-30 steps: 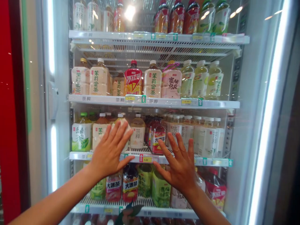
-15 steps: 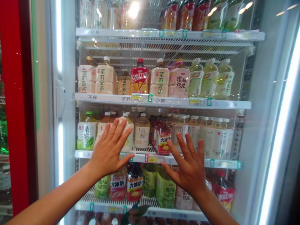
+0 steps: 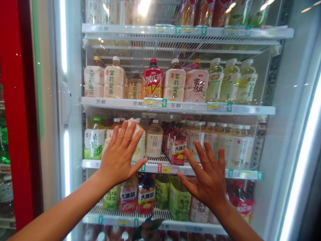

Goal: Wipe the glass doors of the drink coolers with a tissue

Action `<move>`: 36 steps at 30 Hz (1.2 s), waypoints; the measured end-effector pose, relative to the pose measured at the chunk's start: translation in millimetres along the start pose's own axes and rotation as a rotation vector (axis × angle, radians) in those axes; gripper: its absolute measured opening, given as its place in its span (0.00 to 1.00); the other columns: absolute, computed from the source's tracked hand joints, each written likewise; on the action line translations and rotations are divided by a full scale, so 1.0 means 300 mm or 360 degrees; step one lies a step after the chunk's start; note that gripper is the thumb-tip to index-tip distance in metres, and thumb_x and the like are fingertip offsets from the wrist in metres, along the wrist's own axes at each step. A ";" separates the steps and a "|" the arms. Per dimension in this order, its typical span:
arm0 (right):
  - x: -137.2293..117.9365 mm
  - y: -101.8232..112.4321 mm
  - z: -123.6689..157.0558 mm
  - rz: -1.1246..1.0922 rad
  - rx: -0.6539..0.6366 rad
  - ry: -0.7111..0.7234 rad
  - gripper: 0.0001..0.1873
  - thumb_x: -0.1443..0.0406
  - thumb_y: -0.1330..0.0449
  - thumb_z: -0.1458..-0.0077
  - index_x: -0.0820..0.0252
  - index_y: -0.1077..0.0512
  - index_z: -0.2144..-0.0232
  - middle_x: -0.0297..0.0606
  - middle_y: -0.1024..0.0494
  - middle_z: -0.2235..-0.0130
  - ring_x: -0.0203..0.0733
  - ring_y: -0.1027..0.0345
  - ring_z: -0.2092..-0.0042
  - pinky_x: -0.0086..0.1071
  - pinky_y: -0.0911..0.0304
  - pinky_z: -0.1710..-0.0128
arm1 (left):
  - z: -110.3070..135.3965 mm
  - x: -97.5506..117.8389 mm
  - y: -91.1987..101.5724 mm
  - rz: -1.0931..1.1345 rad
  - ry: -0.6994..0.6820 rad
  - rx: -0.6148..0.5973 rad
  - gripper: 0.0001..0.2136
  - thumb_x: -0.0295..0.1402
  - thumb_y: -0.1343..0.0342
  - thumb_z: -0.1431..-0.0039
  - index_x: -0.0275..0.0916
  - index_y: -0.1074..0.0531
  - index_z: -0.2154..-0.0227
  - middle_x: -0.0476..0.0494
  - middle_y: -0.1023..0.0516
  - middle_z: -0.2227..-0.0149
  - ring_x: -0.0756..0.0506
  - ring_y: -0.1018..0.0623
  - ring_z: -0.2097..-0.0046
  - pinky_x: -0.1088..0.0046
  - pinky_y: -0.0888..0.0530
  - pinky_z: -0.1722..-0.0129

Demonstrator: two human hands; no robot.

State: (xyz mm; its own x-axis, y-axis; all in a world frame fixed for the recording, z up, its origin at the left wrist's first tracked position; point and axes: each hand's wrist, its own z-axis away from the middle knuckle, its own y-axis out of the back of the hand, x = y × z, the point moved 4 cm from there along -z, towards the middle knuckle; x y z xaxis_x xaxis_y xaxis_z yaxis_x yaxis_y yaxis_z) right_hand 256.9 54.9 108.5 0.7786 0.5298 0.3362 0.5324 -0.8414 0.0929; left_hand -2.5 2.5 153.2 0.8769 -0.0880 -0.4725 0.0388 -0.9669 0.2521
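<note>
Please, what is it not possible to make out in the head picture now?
All in the head view:
- White cloth: mostly hidden behind the left hand.
- Red bottle: partly covered by the right forearm.
- Top bottles: caps cut off by the upper edge.
- Lowest bottles: cut off by the lower edge.
- Yellow label: print blurred.

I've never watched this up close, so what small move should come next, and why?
Probably slide the left hand a little sideways across the glass: it lies flat over what looks like a white cloth, while the right hand, spread open, shows none.
</note>
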 end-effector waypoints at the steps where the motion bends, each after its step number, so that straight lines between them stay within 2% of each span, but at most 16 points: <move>1: 0.000 0.000 -0.001 -0.0001 -0.0003 0.0002 0.43 0.53 0.38 0.38 0.47 0.51 0.27 0.36 0.54 0.25 0.62 0.56 0.26 0.68 0.63 0.28 | -0.030 -0.002 0.001 -0.0003 0.0033 0.0012 0.44 0.54 0.51 0.33 0.34 0.62 0.26 0.35 0.70 0.23 0.34 0.66 0.24 0.49 0.57 0.25; 4: 0.001 0.001 -0.001 -0.0007 -0.0001 -0.0005 0.43 0.53 0.39 0.37 0.47 0.51 0.27 0.35 0.54 0.25 0.61 0.57 0.25 0.67 0.64 0.28 | 0.039 0.081 -0.025 0.0012 -0.0039 -0.0004 0.45 0.57 0.52 0.35 0.31 0.60 0.27 0.33 0.72 0.24 0.32 0.66 0.24 0.51 0.60 0.25; 7: 0.003 0.001 0.001 0.0005 -0.0016 -0.0009 0.43 0.52 0.39 0.37 0.47 0.51 0.27 0.35 0.56 0.24 0.61 0.58 0.25 0.67 0.65 0.28 | 0.204 0.209 -0.061 0.0033 -0.0323 -0.0079 0.46 0.60 0.53 0.36 0.32 0.58 0.27 0.36 0.68 0.23 0.35 0.63 0.23 0.56 0.61 0.25; 9: 0.003 0.000 0.002 0.0012 -0.0034 -0.0007 0.44 0.52 0.38 0.37 0.48 0.52 0.27 0.36 0.56 0.24 0.61 0.58 0.25 0.66 0.65 0.27 | 0.228 0.245 -0.069 0.0023 -0.0465 -0.0124 0.44 0.60 0.54 0.35 0.34 0.55 0.27 0.39 0.64 0.23 0.37 0.62 0.23 0.57 0.60 0.25; 11: 0.002 0.000 0.003 0.0007 -0.0037 -0.0007 0.44 0.52 0.38 0.38 0.49 0.52 0.27 0.36 0.56 0.24 0.61 0.58 0.25 0.66 0.65 0.27 | 0.146 0.227 -0.061 0.0025 -0.0443 -0.0124 0.43 0.59 0.54 0.35 0.35 0.54 0.27 0.40 0.60 0.23 0.37 0.61 0.23 0.57 0.59 0.25; 13: 0.002 0.001 0.002 0.0006 -0.0030 -0.0013 0.44 0.52 0.38 0.38 0.48 0.52 0.27 0.36 0.56 0.24 0.61 0.58 0.25 0.67 0.65 0.27 | 0.022 0.189 -0.045 0.0045 -0.0293 -0.0064 0.43 0.57 0.54 0.34 0.34 0.55 0.27 0.37 0.58 0.23 0.36 0.62 0.23 0.55 0.58 0.25; 15: 0.002 0.002 0.001 0.0005 -0.0028 -0.0024 0.44 0.52 0.38 0.37 0.48 0.52 0.27 0.36 0.56 0.24 0.61 0.58 0.25 0.67 0.65 0.27 | -0.048 0.181 -0.039 0.0057 -0.0153 0.0002 0.44 0.57 0.54 0.34 0.31 0.56 0.27 0.33 0.58 0.24 0.35 0.63 0.23 0.53 0.59 0.25; 17: 0.002 0.002 0.000 -0.0001 -0.0033 -0.0031 0.44 0.52 0.38 0.37 0.48 0.52 0.26 0.37 0.56 0.24 0.60 0.58 0.25 0.67 0.65 0.27 | -0.013 0.226 -0.055 0.0062 -0.0172 0.0001 0.45 0.59 0.54 0.35 0.30 0.57 0.27 0.32 0.61 0.24 0.33 0.64 0.24 0.53 0.60 0.25; 20: 0.003 0.003 0.000 -0.0014 -0.0056 -0.0047 0.45 0.51 0.38 0.37 0.48 0.53 0.26 0.36 0.56 0.24 0.59 0.59 0.25 0.66 0.65 0.27 | 0.143 0.323 -0.090 0.0050 -0.0397 -0.0049 0.46 0.60 0.54 0.36 0.30 0.56 0.27 0.34 0.65 0.23 0.35 0.63 0.23 0.56 0.62 0.25; 22: 0.004 0.005 0.000 -0.0015 -0.0061 -0.0058 0.45 0.51 0.38 0.38 0.47 0.54 0.26 0.36 0.56 0.25 0.59 0.59 0.25 0.66 0.66 0.27 | 0.179 0.338 -0.096 0.0047 -0.0473 -0.0087 0.44 0.59 0.53 0.35 0.33 0.55 0.27 0.37 0.64 0.23 0.37 0.63 0.23 0.56 0.62 0.25; 24: 0.003 0.006 -0.001 -0.0011 -0.0054 -0.0059 0.45 0.51 0.38 0.38 0.47 0.54 0.26 0.36 0.56 0.25 0.59 0.59 0.25 0.66 0.65 0.27 | 0.105 0.301 -0.081 0.0062 -0.0463 -0.0097 0.42 0.57 0.52 0.35 0.35 0.54 0.27 0.39 0.61 0.23 0.37 0.62 0.23 0.56 0.61 0.25; 27: 0.002 0.006 -0.002 -0.0001 -0.0056 -0.0064 0.45 0.52 0.38 0.37 0.47 0.55 0.26 0.37 0.55 0.25 0.60 0.59 0.25 0.67 0.64 0.28 | -0.082 0.222 -0.050 0.0059 -0.0304 -0.0043 0.42 0.56 0.53 0.33 0.32 0.56 0.27 0.35 0.59 0.24 0.36 0.63 0.23 0.55 0.60 0.25; 29: 0.002 0.005 -0.002 0.0001 -0.0059 -0.0064 0.46 0.52 0.38 0.37 0.47 0.55 0.26 0.37 0.55 0.25 0.60 0.58 0.25 0.67 0.63 0.28 | -0.115 0.218 -0.047 0.0051 -0.0258 -0.0021 0.44 0.57 0.54 0.34 0.30 0.57 0.27 0.31 0.60 0.24 0.34 0.64 0.24 0.53 0.60 0.25; 31: 0.003 0.005 -0.002 0.0000 -0.0055 -0.0064 0.46 0.51 0.38 0.38 0.47 0.55 0.26 0.38 0.55 0.25 0.60 0.58 0.25 0.67 0.64 0.28 | -0.029 0.264 -0.064 0.0055 -0.0337 -0.0056 0.45 0.59 0.54 0.35 0.29 0.56 0.27 0.31 0.62 0.24 0.33 0.63 0.24 0.53 0.61 0.25; 34: 0.003 0.006 0.000 -0.0008 -0.0052 -0.0062 0.46 0.51 0.38 0.38 0.47 0.55 0.26 0.38 0.55 0.25 0.59 0.59 0.25 0.66 0.65 0.27 | 0.174 0.346 -0.093 0.0035 -0.0501 -0.0151 0.44 0.59 0.52 0.36 0.32 0.52 0.27 0.35 0.61 0.24 0.35 0.62 0.23 0.56 0.62 0.25; 36: 0.003 0.006 0.000 -0.0022 -0.0055 -0.0060 0.45 0.51 0.38 0.37 0.48 0.54 0.26 0.37 0.55 0.25 0.59 0.60 0.25 0.65 0.66 0.27 | 0.213 0.352 -0.095 0.0027 -0.0547 -0.0183 0.42 0.58 0.52 0.35 0.35 0.51 0.28 0.39 0.59 0.23 0.37 0.61 0.23 0.57 0.62 0.24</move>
State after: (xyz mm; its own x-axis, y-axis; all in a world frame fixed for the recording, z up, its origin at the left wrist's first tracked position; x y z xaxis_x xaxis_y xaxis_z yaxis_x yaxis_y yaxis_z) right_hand 258.6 53.9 108.8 0.7835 0.5445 0.2993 0.5320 -0.8368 0.1296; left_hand 58.4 5.5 42.3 0.6662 -0.1980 -0.7190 0.0967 -0.9331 0.3465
